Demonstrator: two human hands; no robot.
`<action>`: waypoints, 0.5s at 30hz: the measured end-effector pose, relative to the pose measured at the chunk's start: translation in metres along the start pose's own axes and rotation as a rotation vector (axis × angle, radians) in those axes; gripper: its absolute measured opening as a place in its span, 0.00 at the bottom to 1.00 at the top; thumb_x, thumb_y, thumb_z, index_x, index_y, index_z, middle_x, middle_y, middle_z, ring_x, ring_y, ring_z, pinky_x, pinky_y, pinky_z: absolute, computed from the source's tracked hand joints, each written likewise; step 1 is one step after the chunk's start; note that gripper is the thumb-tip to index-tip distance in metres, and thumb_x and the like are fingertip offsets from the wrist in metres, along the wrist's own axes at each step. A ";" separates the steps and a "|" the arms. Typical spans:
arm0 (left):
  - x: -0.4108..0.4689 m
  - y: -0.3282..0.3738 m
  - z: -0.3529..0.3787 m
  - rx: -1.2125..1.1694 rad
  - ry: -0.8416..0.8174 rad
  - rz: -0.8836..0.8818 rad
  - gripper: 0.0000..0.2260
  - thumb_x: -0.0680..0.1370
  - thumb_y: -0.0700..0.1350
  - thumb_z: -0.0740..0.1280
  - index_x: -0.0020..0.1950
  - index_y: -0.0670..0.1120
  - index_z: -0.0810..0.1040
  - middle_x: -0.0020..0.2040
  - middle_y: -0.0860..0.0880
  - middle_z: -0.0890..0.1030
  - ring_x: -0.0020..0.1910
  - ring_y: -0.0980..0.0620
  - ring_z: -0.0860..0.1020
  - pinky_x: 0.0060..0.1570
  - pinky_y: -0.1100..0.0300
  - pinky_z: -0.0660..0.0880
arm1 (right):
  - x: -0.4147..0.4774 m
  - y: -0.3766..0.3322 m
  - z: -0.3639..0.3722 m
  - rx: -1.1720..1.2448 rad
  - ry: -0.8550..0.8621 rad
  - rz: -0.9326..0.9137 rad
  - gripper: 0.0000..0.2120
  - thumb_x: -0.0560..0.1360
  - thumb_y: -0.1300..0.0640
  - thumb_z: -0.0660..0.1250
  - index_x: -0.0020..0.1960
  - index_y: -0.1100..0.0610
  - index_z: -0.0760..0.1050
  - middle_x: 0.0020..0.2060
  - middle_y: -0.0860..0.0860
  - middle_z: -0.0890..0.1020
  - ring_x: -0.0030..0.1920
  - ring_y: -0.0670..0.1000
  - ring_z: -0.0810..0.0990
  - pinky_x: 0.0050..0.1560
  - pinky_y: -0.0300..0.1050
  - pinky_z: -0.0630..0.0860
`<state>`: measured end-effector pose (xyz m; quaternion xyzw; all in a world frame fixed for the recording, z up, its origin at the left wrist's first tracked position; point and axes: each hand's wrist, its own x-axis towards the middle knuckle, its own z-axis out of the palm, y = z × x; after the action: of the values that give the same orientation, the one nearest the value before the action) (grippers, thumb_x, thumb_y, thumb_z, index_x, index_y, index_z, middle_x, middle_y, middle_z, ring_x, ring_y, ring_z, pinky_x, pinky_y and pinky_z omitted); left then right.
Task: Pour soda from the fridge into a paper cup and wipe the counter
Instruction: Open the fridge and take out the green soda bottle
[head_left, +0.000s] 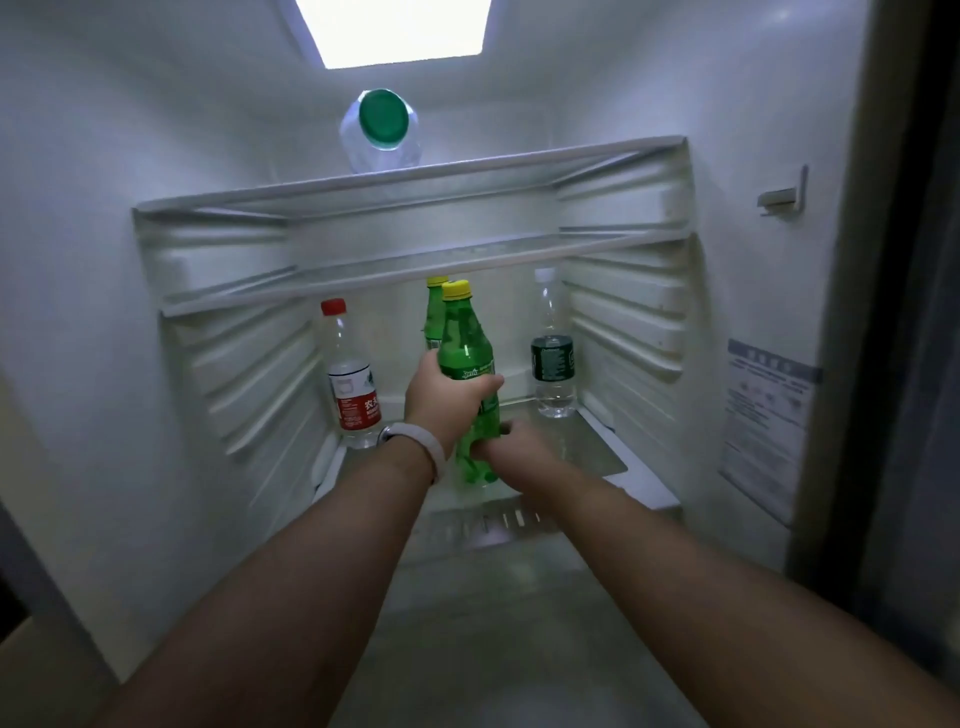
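The open fridge fills the view, its white walls ribbed on both sides and a lit panel glowing in the ceiling. Two glass shelves span the upper part; on the top one a large clear jug with a green cap lies pointing outward. On the lower shelf, both forearms reach in toward a green soda bottle with a yellow cap, which stands near the middle. The left hand, with a pale band on its wrist, is wrapped around the bottle's labelled middle, and the right hand is closed around its lower part. Whether the base rests on the shelf or is lifted off it is hard to tell. Just behind stands a second green bottle. To the left is a red-capped water bottle, to the right a dark-labelled clear bottle.
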<state>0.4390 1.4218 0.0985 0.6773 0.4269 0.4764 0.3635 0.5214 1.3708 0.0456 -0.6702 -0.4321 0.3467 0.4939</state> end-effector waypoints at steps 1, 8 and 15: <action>-0.002 0.000 0.000 -0.001 0.013 0.007 0.21 0.66 0.48 0.79 0.56 0.49 0.77 0.48 0.52 0.82 0.48 0.51 0.81 0.50 0.51 0.80 | 0.000 0.000 -0.001 -0.007 -0.002 -0.007 0.17 0.72 0.59 0.69 0.59 0.62 0.75 0.49 0.58 0.82 0.43 0.51 0.79 0.38 0.43 0.74; -0.027 0.009 -0.004 -0.062 0.062 0.073 0.20 0.66 0.45 0.80 0.53 0.50 0.76 0.46 0.53 0.82 0.46 0.53 0.81 0.47 0.54 0.81 | -0.015 0.006 -0.001 0.045 0.005 -0.071 0.10 0.70 0.62 0.69 0.51 0.61 0.78 0.40 0.55 0.81 0.39 0.51 0.78 0.41 0.47 0.74; -0.069 0.024 -0.019 -0.189 -0.010 0.053 0.17 0.67 0.43 0.80 0.51 0.51 0.78 0.46 0.51 0.83 0.47 0.52 0.82 0.48 0.51 0.81 | -0.057 0.006 -0.008 0.098 -0.005 -0.017 0.11 0.70 0.61 0.70 0.52 0.54 0.76 0.49 0.59 0.82 0.48 0.56 0.81 0.48 0.50 0.77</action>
<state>0.4139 1.3511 0.1025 0.6533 0.3604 0.5206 0.4149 0.5083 1.3147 0.0445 -0.6405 -0.4214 0.3651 0.5280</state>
